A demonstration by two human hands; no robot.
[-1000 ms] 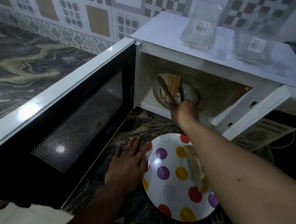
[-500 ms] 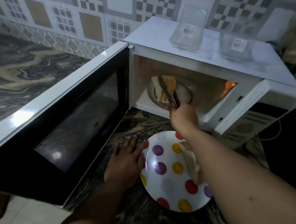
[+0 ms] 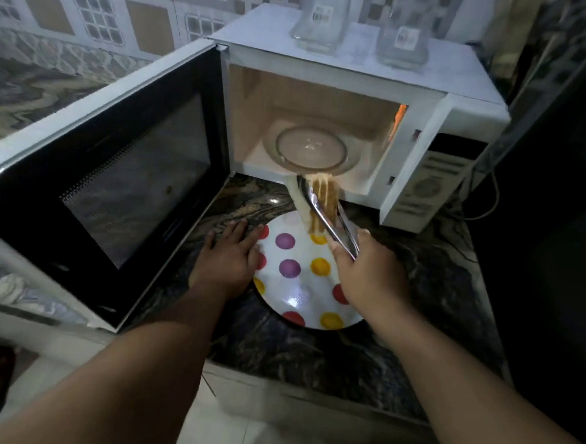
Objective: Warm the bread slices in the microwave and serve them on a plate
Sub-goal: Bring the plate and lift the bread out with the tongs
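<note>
Atop microwave (image 3: 427, 75): barcode label (image 3: 322, 13), unreadable.

Two clear glass containers (image 3: 320, 16) (image 3: 404, 33), each bearing a white label, stand side by side on the appliance top, well beyond the right grip. The table (image 3: 429, 264) has a dark marbled surface that extends beneath and to the right of that grip. A patterned tiled wall (image 3: 92, 10) with checked and brown square panels runs behind, far left of the left grip. A white cable (image 3: 488, 203) trails down at the far right. Pale floor tiles (image 3: 217, 426) lie below the table edge.
</note>
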